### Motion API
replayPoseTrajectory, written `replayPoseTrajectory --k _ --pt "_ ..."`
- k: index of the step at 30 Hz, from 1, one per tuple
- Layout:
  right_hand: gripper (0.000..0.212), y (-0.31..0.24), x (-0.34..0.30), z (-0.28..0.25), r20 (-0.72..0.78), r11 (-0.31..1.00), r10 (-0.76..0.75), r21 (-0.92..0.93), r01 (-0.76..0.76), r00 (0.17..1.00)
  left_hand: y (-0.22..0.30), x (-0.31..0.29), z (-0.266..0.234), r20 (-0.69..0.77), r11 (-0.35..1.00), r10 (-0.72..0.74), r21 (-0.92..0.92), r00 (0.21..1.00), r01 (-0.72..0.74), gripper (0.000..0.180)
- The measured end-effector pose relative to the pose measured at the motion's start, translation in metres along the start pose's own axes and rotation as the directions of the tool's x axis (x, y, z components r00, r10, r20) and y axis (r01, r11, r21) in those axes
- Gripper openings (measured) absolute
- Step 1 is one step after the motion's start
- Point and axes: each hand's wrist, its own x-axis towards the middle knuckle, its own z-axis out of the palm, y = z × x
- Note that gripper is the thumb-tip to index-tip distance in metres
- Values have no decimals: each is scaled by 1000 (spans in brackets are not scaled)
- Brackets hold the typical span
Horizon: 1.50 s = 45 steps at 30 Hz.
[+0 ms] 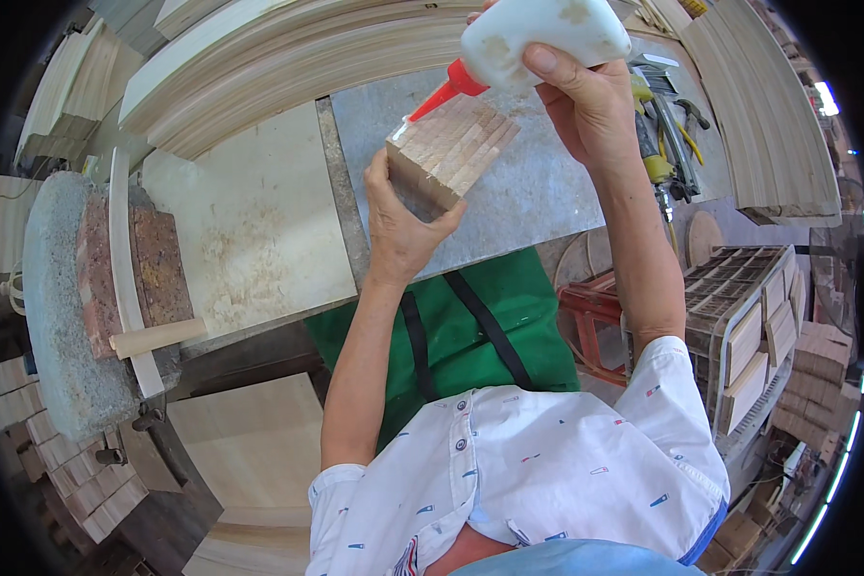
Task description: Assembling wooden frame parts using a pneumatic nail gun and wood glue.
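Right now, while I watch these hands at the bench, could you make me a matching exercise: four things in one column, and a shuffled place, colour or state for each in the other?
Column one
1. Bottle
2. Stacked wood pieces
3. Strapped cloth
4. Brickwork

Column two
A. Green
B. Reddish brown, beside a pale wooden strip
C. Tipped in the right hand, red nozzle angled downward
D. Gripped in the left hand

Right pairs: 1-C, 2-D, 3-A, 4-B.

Tilted bottle [562, 29], stacked wooden pieces [451, 141]
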Motion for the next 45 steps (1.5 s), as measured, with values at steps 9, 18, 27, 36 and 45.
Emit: replayPoseTrajectory --k 9,18,27,36,45 --pt "39 3 6 -28 -100 998 -24 -62 17 995 0 -1 1 1 1000 7 3 1000 -7 102" --pt "36 -19 14 -19 -255 980 -81 -197 31 964 -3 0 1 3 1000 1 -7 1000 -1 102" --pt "42 -13 -8 11 -161 999 33 28 -29 986 -3 0 1 10 1000 -14 -8 1000 14 101" --pt "41 -4 -10 15 -40 998 53 23 -52 998 0 0 1 11 999 -27 -25 1000 27 102" --pt "39 -3 -3 -20 -158 994 -18 -106 1 987 -2 0 1 12 1000 -14 -10 1000 14 102"
